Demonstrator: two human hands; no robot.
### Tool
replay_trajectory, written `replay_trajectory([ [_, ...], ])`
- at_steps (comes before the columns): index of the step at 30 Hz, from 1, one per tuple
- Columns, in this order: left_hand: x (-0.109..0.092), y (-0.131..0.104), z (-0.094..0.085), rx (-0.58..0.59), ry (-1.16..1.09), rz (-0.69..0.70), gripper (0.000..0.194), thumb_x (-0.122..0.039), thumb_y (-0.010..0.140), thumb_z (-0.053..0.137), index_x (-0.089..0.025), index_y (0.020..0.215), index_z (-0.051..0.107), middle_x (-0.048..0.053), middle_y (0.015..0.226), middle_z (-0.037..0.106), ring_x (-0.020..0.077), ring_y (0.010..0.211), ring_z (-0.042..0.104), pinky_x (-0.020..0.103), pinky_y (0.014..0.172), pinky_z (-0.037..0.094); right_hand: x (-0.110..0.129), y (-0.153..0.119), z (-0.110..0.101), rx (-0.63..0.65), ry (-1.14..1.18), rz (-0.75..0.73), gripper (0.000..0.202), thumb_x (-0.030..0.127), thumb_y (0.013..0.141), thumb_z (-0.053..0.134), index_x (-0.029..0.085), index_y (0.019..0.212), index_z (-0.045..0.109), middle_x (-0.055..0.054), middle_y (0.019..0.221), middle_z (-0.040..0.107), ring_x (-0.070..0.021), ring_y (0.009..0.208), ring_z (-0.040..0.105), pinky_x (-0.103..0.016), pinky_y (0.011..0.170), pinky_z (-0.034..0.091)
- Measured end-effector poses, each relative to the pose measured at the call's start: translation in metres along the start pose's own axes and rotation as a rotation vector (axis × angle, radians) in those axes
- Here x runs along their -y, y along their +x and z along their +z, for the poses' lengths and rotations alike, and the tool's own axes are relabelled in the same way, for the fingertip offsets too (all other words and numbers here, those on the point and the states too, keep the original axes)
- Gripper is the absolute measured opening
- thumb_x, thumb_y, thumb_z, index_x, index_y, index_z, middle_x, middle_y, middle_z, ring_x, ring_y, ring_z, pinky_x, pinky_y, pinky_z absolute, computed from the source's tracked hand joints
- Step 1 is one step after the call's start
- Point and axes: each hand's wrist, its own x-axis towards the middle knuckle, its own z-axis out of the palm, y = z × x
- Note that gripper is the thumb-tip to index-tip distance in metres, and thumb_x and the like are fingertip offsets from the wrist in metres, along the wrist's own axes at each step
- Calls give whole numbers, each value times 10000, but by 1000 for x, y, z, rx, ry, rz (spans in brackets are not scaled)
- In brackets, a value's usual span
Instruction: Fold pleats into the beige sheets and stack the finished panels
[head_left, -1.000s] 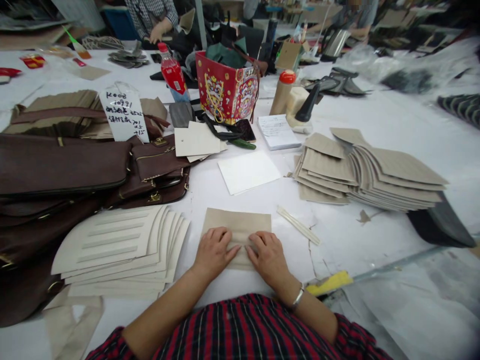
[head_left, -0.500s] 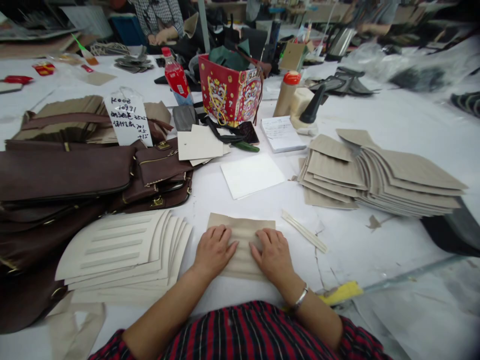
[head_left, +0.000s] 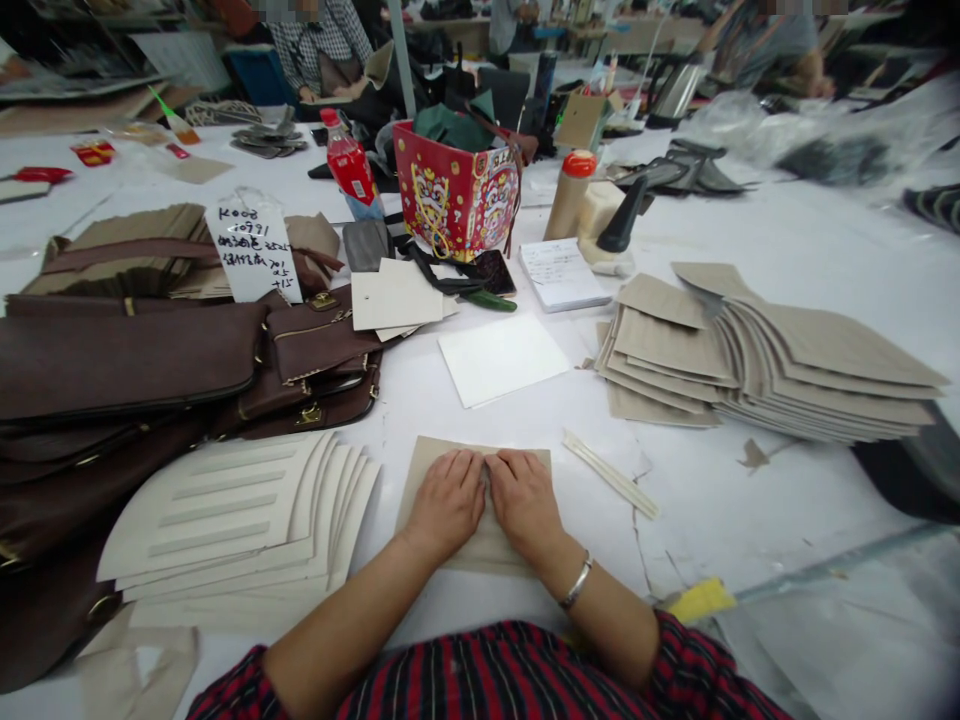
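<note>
A beige fabric panel [head_left: 517, 560] lies on the white table in front of me. My left hand [head_left: 450, 500] rests on its left and middle part, fingers together and laid on the cloth. Close beside it, my right hand [head_left: 523, 500] presses on the panel's right half, with a silver bangle on the wrist. The fingertips of both hands nearly meet at the panel's middle, near its upper edge. Neither hand lifts the panel, and both cover much of it. To the right lie narrow cream strips [head_left: 611, 473].
Pale panels with grey strips [head_left: 217, 500] and brown leather bags [head_left: 127, 360] fill the left. A fanned stack of beige pieces [head_left: 750, 350] lies right. White sheets [head_left: 502, 360], a notepad [head_left: 564, 275], a red gift bag [head_left: 457, 190] and a bottle [head_left: 349, 165] stand farther back. Co-workers sit beyond.
Both hands have slid inward over the panel, from apart to almost touching at its middle. The ripples seen in the cloth before are now mostly covered or flatter.
</note>
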Motion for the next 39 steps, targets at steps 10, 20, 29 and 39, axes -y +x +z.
replay_trajectory([
  [10, 16, 1, -16, 57, -6, -85, 442, -418, 820, 481, -101, 1127, 517, 147, 1105, 547, 267, 1071, 476, 403, 930, 411, -27, 2, -25, 50, -71, 49, 191, 317, 810, 504, 162, 892, 580, -73, 872, 543, -205, 846, 451, -350, 794, 373],
  [20, 23, -12, -18, 151, 152, -122, 580, -479, 846, 388, -102, 1287, 390, 121, 1411, 287, 305, 1301, 202, 475, 1015, 262, -47, -40, -34, 121, -447, -102, 464, 54, 787, 425, 85, 1249, 449, -137, 1193, 512, -263, 1064, 429, -432, 944, 331],
  [29, 13, -8, -21, 165, 254, -160, 545, -451, 881, 295, -125, 1311, 372, 55, 1435, 234, 273, 1328, 124, 504, 1048, 115, 7, -85, -30, 107, -387, -131, 414, 151, 800, 447, 65, 1201, 504, -157, 1233, 503, -258, 1140, 425, -415, 999, 305],
  [39, -20, -109, -36, 122, 264, -58, 488, -410, 883, 316, -162, 1292, 409, 40, 1397, 323, 229, 1291, 261, 440, 1058, 159, 17, -58, 11, 64, -161, -40, 623, 463, 854, 365, 71, 1337, 326, -126, 1416, 272, -246, 1314, 175, -430, 1065, 146],
])
